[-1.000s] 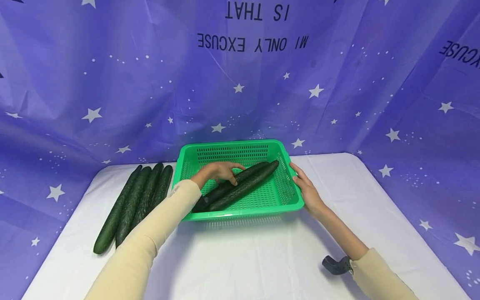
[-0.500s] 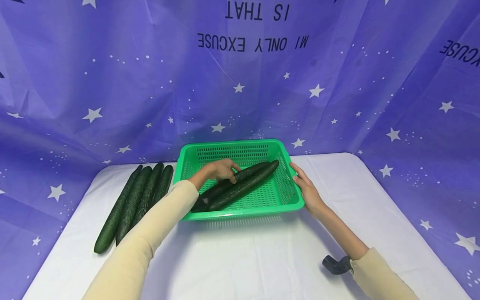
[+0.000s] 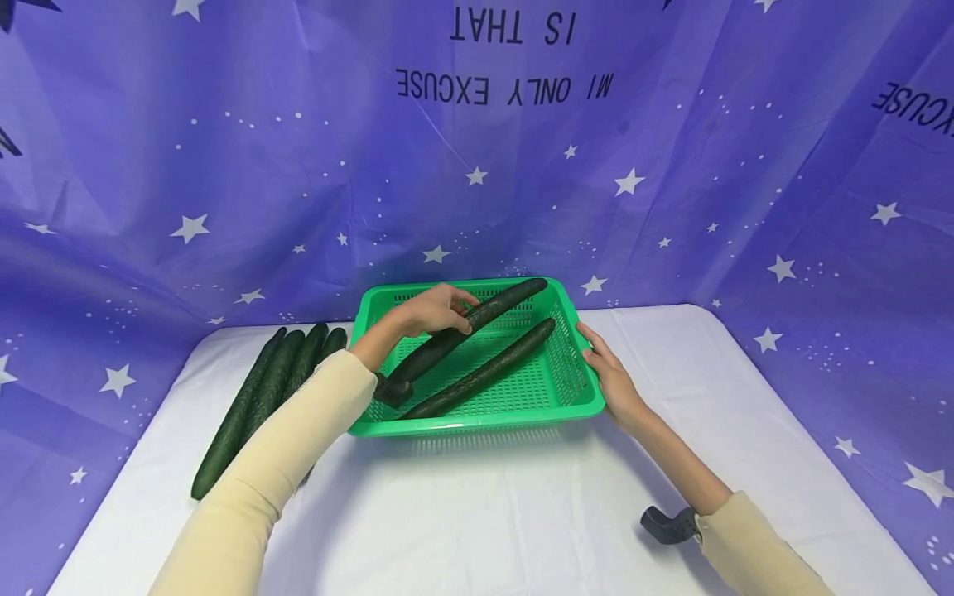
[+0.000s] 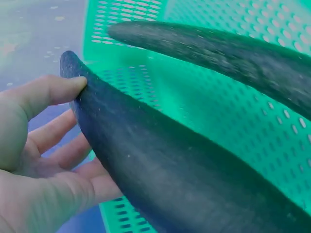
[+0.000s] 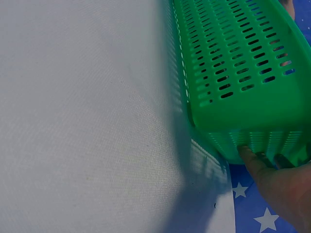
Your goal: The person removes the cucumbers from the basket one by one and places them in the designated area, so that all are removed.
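Note:
A dark green cucumber point(image 3: 440, 348) is raised at a slant over the green basket point(image 3: 477, 425), its far end above the back rim. My left hand point(image 3: 440, 310) pinches it between thumb and fingers; the left wrist view shows the thumb on the upper side of this cucumber point(image 4: 160, 150) and fingers beneath. A second cucumber point(image 3: 484, 377) lies diagonally on the basket floor, apart from the held one. At the basket's right end my right hand point(image 3: 614, 382) grips the rim, and in the right wrist view its fingers point(image 5: 252, 160) rest against the outer wall.
Several cucumbers point(image 3: 242, 406) lie side by side on the white tablecloth point(image 3: 462, 521) left of the basket, partly covered by my left sleeve. A purple curtain with stars point(image 3: 477, 207) hangs behind the table. A dark camera mount point(image 3: 668, 526) sits at my right wrist.
My left hand has lifted one cucumber up and toward the back of the basket, away from the one beside it. The right hand and the basket have stayed in place.

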A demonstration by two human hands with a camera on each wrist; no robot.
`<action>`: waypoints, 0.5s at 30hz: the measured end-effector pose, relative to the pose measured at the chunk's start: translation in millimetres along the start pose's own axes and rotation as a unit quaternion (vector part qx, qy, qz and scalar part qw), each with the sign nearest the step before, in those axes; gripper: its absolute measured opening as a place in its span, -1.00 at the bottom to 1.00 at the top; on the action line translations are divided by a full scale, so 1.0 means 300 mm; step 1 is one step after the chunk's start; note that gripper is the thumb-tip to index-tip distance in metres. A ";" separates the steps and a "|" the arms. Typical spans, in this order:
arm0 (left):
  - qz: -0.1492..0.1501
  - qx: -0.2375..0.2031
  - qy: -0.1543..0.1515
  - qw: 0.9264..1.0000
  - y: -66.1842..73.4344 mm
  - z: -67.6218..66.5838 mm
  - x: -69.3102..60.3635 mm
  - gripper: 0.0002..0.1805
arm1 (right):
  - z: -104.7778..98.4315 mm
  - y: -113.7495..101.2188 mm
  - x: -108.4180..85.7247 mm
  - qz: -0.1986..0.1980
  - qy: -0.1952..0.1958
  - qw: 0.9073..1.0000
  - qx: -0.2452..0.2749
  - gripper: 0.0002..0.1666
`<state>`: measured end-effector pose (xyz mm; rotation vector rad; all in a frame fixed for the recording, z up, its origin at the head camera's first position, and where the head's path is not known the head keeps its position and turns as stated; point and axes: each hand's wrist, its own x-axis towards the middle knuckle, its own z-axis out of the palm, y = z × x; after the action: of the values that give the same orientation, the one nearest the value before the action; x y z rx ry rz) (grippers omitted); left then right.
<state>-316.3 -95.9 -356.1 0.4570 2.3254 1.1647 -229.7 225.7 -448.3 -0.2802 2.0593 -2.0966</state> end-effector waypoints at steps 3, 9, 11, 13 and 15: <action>0.010 -0.015 0.016 1.000 0.022 -0.024 -0.027 -0.36 | -0.001 0.000 0.000 0.000 0.001 1.000 0.000 -0.35; 0.023 -0.020 0.064 0.997 0.057 -0.076 -0.093 -0.37 | -0.002 0.000 0.002 -0.003 -0.005 1.000 0.001 -0.35; 0.028 -0.020 0.084 0.996 0.063 -0.090 -0.117 -0.37 | -0.003 -0.001 0.000 -0.001 -0.006 1.000 0.002 -0.35; 0.031 -0.025 0.101 0.994 0.068 -0.102 -0.146 -0.36 | -0.004 -0.001 -0.002 0.001 -0.008 1.000 0.001 -0.35; 0.035 -0.030 0.117 0.992 0.067 -0.114 -0.175 -0.35 | -0.003 -0.002 -0.002 0.002 -0.008 1.000 0.000 -0.35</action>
<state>-291.1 -132.4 -307.5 0.4022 2.4797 1.3831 -229.3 226.8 -447.8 -0.2919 2.0490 -2.0860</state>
